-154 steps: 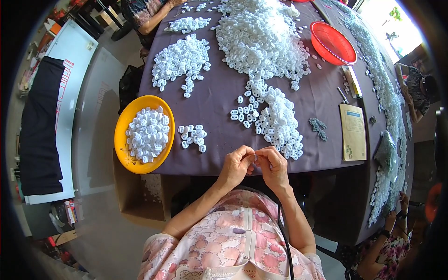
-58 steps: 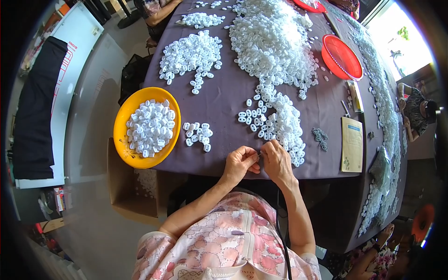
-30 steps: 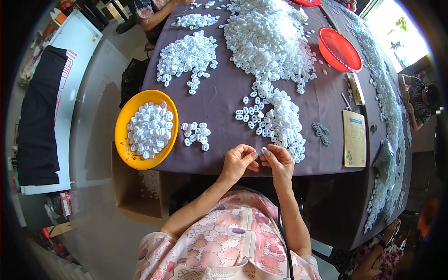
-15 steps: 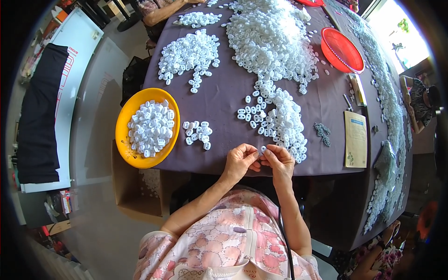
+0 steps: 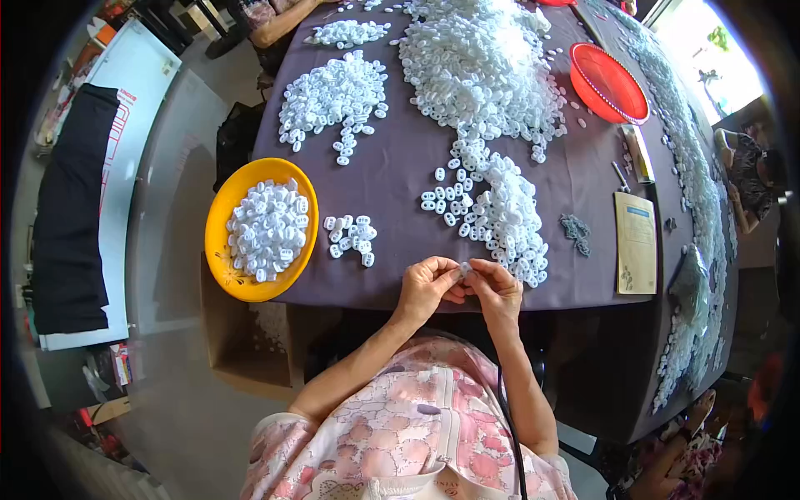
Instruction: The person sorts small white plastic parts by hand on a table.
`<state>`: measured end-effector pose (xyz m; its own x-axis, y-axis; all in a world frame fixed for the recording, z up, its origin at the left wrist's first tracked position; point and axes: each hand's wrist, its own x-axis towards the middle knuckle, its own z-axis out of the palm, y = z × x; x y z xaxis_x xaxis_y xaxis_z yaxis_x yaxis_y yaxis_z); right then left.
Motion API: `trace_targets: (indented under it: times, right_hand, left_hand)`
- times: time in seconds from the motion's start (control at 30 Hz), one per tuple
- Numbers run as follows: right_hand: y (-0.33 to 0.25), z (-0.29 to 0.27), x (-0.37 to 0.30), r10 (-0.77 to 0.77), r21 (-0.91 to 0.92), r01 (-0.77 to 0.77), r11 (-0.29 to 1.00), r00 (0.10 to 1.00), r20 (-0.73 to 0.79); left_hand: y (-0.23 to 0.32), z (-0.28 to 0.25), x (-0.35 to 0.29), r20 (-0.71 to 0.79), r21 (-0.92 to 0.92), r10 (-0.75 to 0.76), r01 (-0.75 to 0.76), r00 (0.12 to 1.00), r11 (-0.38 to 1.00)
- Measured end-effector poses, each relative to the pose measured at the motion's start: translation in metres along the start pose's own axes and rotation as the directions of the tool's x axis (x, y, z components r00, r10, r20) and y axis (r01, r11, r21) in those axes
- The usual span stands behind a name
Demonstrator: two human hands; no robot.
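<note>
At the table's near edge both my hands are closed and meet fingertip to fingertip. Between them is a small white oval plastic piece (image 5: 465, 268), mostly covered by the fingers. My left hand (image 5: 425, 287) pinches it from one side, my right hand (image 5: 498, 293) from the other. Just beyond my right hand lies a heap of white two-holed oval pieces (image 5: 510, 208), with some spread out singly at its left. Left of my hands is a small cluster of white pieces (image 5: 352, 238). A yellow bowl (image 5: 218, 218) full of white pieces stands at the table's left edge.
A large white heap (image 5: 479, 75) covers the far middle of the dark tablecloth, with a smaller pile (image 5: 333, 98) left of it. At right are a red basket (image 5: 587, 92), a grey-green clump (image 5: 575, 233) and a tan booklet (image 5: 636, 250). An open cardboard box (image 5: 229, 354) stands below the bowl.
My hands have drawn together around the white piece, so less of it shows. The whole view has shifted slightly. The piles and bowl look the same.
</note>
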<state>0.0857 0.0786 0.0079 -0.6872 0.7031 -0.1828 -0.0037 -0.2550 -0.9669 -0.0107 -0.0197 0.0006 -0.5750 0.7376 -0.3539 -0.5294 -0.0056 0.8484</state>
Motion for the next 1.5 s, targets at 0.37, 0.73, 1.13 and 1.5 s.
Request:
trace_targets:
  times: [0.37,0.73,1.13,1.5]
  right_hand:
    - [-0.003,0.002,0.000,0.011,0.010,-0.011,1.000,1.000,-0.011]
    - [-0.011,-0.010,0.004,-0.140,-0.168,0.133,0.977,0.990,-0.031]
    - [-0.030,0.001,0.011,-0.264,-0.834,0.444,0.329,0.891,0.370]
    - [-0.010,-0.009,0.006,-0.049,-0.164,0.080,0.983,0.982,0.181]
  left_hand:
    - [0.001,0.000,-0.001,0.003,0.033,0.004,-0.005,1.000,0.999]
    - [0.001,0.002,-0.002,-0.033,0.032,0.012,-0.011,0.999,0.999]
    - [0.001,0.000,-0.003,-0.021,-0.001,0.015,-0.015,1.000,1.000]
    - [0.003,0.000,-0.002,-0.024,-0.017,0.010,-0.011,1.000,1.000]
